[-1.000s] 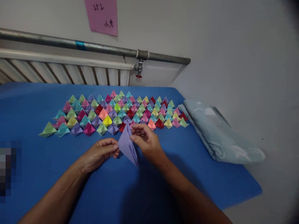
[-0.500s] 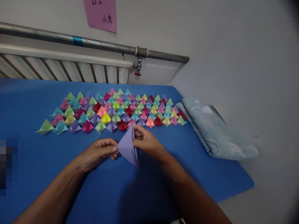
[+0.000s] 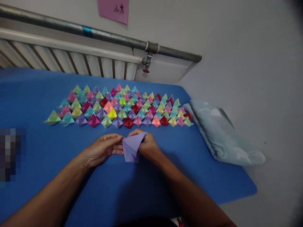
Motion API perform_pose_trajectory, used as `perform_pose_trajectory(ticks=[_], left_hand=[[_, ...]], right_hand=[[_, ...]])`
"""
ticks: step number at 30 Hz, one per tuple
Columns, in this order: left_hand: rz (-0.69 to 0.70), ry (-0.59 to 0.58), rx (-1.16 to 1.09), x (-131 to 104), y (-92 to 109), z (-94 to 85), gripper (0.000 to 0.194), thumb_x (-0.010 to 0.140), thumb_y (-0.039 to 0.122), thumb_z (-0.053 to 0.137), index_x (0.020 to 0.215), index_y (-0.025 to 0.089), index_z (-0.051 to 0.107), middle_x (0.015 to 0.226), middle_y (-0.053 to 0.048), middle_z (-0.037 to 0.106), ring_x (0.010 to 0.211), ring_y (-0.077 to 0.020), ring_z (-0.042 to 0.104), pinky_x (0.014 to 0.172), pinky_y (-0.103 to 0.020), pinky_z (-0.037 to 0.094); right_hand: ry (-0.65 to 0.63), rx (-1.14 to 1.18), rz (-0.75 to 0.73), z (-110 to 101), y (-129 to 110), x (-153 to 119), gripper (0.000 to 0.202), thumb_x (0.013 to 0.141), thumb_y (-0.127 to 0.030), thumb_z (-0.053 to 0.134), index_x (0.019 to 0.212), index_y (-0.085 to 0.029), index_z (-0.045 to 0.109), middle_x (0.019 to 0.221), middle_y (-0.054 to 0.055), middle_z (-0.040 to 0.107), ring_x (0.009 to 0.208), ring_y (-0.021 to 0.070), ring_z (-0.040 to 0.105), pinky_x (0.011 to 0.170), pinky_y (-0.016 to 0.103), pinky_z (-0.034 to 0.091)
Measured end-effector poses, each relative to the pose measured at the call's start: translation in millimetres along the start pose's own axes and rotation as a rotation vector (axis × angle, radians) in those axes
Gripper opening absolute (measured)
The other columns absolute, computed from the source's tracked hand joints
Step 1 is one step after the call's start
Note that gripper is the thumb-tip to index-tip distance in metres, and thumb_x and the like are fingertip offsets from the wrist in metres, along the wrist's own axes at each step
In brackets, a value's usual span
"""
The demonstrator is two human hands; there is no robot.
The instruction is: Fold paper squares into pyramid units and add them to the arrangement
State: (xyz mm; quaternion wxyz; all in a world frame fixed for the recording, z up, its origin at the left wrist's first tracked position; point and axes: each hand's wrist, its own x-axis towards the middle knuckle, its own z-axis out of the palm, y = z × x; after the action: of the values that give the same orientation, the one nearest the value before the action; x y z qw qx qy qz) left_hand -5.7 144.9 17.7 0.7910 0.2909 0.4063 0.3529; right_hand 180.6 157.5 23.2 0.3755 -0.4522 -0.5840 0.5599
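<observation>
A folded sheet of purple paper (image 3: pixel 132 146) is held up between my hands over the blue surface, its pointed flap facing up to the right and its lower edge fairly straight. My right hand (image 3: pixel 149 146) grips it from the right and behind; the paper covers part of those fingers. At its left edge, my left hand (image 3: pixel 106 148) has thumb and fingers closed in on the paper, with the fingertips partly behind it. Just beyond my hands stand many small origami boats (image 3: pixel 117 122) in rows, in purple, green, pink, red, yellow and blue.
The blue surface (image 3: pixel 99 195) reaches a white radiator (image 3: pixel 78 64) with a grey metal pipe (image 3: pixel 118 38) and a red-handled valve (image 3: pixel 146 71) at the back. A folded grey-green cloth (image 3: pixel 220 135) lies along the right edge. Pink paper (image 3: pixel 113 11) hangs on the wall.
The purple paper has turned in my hands, from a tall triangle to a wider shape with its point up and right. My left hand's fingers have straightened. The camera view has shifted slightly.
</observation>
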Motion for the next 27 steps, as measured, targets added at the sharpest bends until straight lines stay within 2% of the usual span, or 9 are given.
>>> perform_pose_trajectory(ticks=[2,5,9,13,19,22,25,27], left_hand=[[-0.028,0.008,-0.045,0,-1,1.1,0.032,0.073,0.043,0.083,0.082,0.014,0.073,0.079,-0.008,0.075,0.072,-0.018,0.071,0.073,-0.031,0.058],[-0.056,0.041,-0.059,-1,-1,1.9,0.032,0.077,0.043,0.08,0.082,0.013,0.072,0.074,-0.007,0.074,0.065,-0.0162,0.069,0.067,-0.029,0.058],[-0.08,0.071,-0.073,-2,0,3.1,0.039,0.061,0.044,0.091,0.075,0.013,0.071,0.067,-0.004,0.073,0.058,-0.0142,0.068,0.06,-0.025,0.056],[-0.119,0.083,-0.067,-3,4,3.7,0.042,0.051,0.041,0.095,0.071,0.013,0.071,0.064,-0.004,0.073,0.057,-0.0149,0.068,0.058,-0.024,0.056],[-0.11,0.144,-0.041,-5,8,1.5,0.037,0.052,0.034,0.095,0.065,0.014,0.066,0.062,-0.004,0.072,0.056,-0.0152,0.068,0.056,-0.025,0.054],[-0.09,0.182,0.0,-6,11,-1.6,0.033,0.055,0.03,0.093,0.063,0.014,0.065,0.058,-0.002,0.07,0.053,-0.0127,0.064,0.053,-0.023,0.051],[-0.036,0.222,0.072,-7,12,-5.2,0.033,0.056,0.033,0.092,0.062,0.015,0.065,0.056,0.0,0.067,0.051,-0.0103,0.06,0.052,-0.021,0.048],[0.013,0.245,0.138,-7,11,-6.3,0.034,0.056,0.038,0.09,0.063,0.015,0.067,0.058,0.0,0.066,0.053,-0.01,0.06,0.055,-0.022,0.048]], right_hand=[[0.038,-0.107,-0.105,2,3,-2,0.005,0.073,-0.025,0.066,0.076,-0.021,0.067,0.077,-0.001,0.067,0.072,0.0149,0.061,0.069,0.027,0.05],[0.035,-0.325,-0.29,2,7,-5,0.01,0.078,-0.02,0.059,0.079,-0.022,0.068,0.083,0.001,0.068,0.08,0.0168,0.062,0.079,0.03,0.051],[-0.06,-0.484,-0.482,0,8,-7,0.021,0.081,-0.014,0.054,0.093,-0.024,0.069,0.089,0.004,0.068,0.088,0.0185,0.062,0.083,0.031,0.05],[-0.097,-0.482,-0.534,-2,8,-6,0.021,0.084,-0.015,0.055,0.098,-0.024,0.068,0.093,0.005,0.069,0.089,0.0193,0.063,0.081,0.032,0.05],[-0.078,-0.423,-0.46,1,15,-4,0.025,0.076,-0.015,0.057,0.098,-0.021,0.067,0.094,0.005,0.07,0.088,0.0191,0.064,0.082,0.032,0.051],[-0.036,-0.274,-0.253,0,16,-1,0.023,0.076,-0.019,0.054,0.094,-0.022,0.067,0.09,0.003,0.069,0.085,0.0173,0.064,0.079,0.03,0.051],[0.046,-0.07,-0.006,-8,11,4,0.025,0.076,-0.026,0.055,0.097,-0.021,0.066,0.083,0.001,0.066,0.073,0.0148,0.061,0.062,0.026,0.048],[0.102,0.044,0.106,-14,4,6,0.029,0.075,-0.032,0.057,0.1,-0.02,0.064,0.086,0.003,0.065,0.072,0.0146,0.06,0.054,0.023,0.044]])
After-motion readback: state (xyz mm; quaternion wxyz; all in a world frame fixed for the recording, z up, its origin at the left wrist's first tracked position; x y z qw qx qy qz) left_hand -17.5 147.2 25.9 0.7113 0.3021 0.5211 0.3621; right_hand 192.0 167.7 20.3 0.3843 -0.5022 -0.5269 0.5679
